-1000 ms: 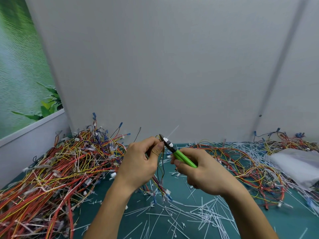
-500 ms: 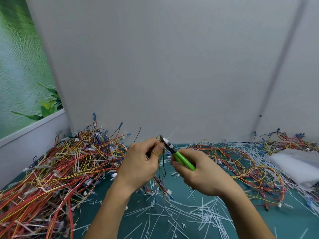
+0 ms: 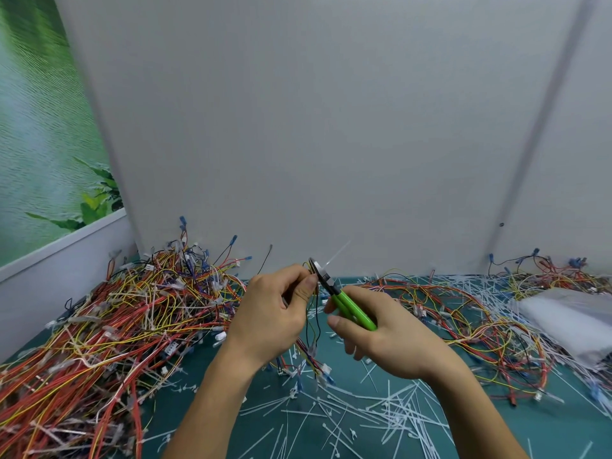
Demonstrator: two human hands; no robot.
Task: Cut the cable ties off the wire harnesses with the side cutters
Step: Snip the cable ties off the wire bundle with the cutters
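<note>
Cutters (image 3: 344,301) seemingly edged nearer left hand (image 3: 271,313)

The teal counter (image 3: 549,425) bears a thick heap of red and yellow wire harnesses (image 3: 116,326) on its left, a looser tangle of harnesses (image 3: 463,323) on its right, cut white cable ties (image 3: 381,412) strewn across the near middle, and a white plastic bag (image 3: 569,323) at the right edge

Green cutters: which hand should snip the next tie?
Right. The right hand grips the green cutters, their tips at the white cable tie, while the left hand pinches the wire harness.
</note>
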